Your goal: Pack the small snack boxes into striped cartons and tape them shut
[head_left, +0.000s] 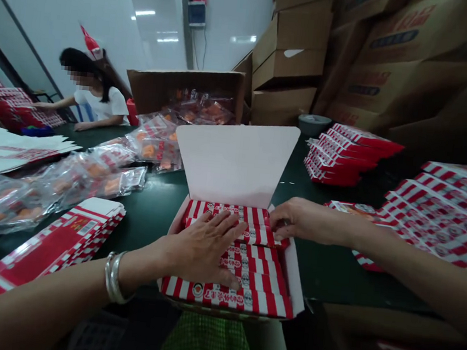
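Head view: left hand [204, 247] spread flat, grip released, lying on red-and-white striped packets [225, 296] inside an open white carton [235, 161] near the front edge of the desk [323, 271]. Right hand [305, 220] curled against the far packets, grip impossible to tell. Silver bangles [113, 276] on the left wrist. Clear bags with orange contents [50, 196] toward the desk's left edge; flat striped cartons [340, 155] stacked toward the right.

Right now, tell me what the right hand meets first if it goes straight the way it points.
The right hand would first meet the red-and-white striped packet in the open box. It seems already at that packet's edge, though depth makes contact hard to confirm.
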Demonstrator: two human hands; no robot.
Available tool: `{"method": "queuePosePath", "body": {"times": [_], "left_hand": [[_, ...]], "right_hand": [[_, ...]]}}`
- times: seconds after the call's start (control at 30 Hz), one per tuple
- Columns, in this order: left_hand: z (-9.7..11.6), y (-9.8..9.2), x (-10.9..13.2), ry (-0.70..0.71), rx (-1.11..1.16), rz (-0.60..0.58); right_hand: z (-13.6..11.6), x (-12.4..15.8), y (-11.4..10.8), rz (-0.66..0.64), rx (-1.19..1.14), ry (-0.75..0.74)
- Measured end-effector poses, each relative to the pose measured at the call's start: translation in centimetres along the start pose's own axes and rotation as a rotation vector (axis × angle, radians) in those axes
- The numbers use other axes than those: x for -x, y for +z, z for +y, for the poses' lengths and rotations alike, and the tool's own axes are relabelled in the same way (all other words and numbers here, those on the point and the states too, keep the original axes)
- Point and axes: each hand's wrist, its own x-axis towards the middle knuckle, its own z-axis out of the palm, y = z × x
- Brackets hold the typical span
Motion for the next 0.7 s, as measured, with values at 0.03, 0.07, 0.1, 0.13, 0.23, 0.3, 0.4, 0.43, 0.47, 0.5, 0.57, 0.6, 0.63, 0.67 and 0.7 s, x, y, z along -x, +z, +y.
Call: {"method": "queuePosePath", "body": {"times": [0.03, 0.07, 0.1, 0.13, 0.23, 0.3, 0.4, 0.43, 0.47, 0.5, 0.57, 0.6, 0.63, 0.67, 0.7], "left_hand": [[-0.1, 0.1, 0.1, 0.011, 0.007, -0.010], [-0.1, 0.2, 0.4, 0.020, 0.008, -0.016], [-0.2, 0.3, 0.7, 0.026, 0.005, -0.014], [-0.3, 0.4, 1.0, 0.030, 0.002, 0.001], [-1.3, 0.1, 2.1, 0.012, 0.032, 0.094], [-2.5, -0.7, 2.8, -0.066, 0.131, 0.199], [-5.0, -1.5, 3.8, -0.339, 0.290, 0.600], [-5.7, -1.2, 4.0, -0.443, 0.335, 0.741], [-6.3, -0.7, 4.3, -0.525, 0.391, 0.821], [-6.7, 0.1, 4.3, -0.579, 0.479, 0.822], [-6.8, 1.9, 4.0, -0.605, 0.704, 0.664], [-6.6, 2.8, 3.5, -0.588, 0.793, 0.573], [-6.2, 3.5, 3.0, -0.565, 0.874, 0.514], [-5.8, 4.0, 2.5, -0.548, 0.959, 0.497], [-5.4, 4.4, 2.0, -0.537, 1.060, 0.515]], "right_hand": [[-0.4, -0.1, 0.3, 0.045, 0.043, 0.000], [-0.9, -0.3, 0.6, 0.078, 0.079, -0.012], [-1.5, -0.4, 0.9, 0.094, 0.102, -0.035], [-2.1, -0.5, 1.2, 0.098, 0.113, -0.063], [-3.2, -1.3, 1.8, 0.136, 0.126, -0.102], [-3.4, -1.9, 2.1, 0.213, 0.183, -0.134], [-3.7, -3.4, 3.0, 0.253, 0.302, -0.150], [-3.9, -4.1, 3.5, 0.250, 0.339, -0.145], [-4.1, -4.9, 4.0, 0.239, 0.372, -0.145], [-4.3, -5.8, 4.5, 0.229, 0.404, -0.163], [-4.5, -7.5, 5.5, 0.231, 0.442, -0.255], [-4.5, -8.3, 5.9, 0.236, 0.443, -0.308], [-4.4, -9.0, 6.1, 0.242, 0.431, -0.349], [-4.2, -9.6, 6.3, 0.247, 0.413, -0.380], [-3.9, -10.1, 6.3, 0.252, 0.396, -0.398]]}}
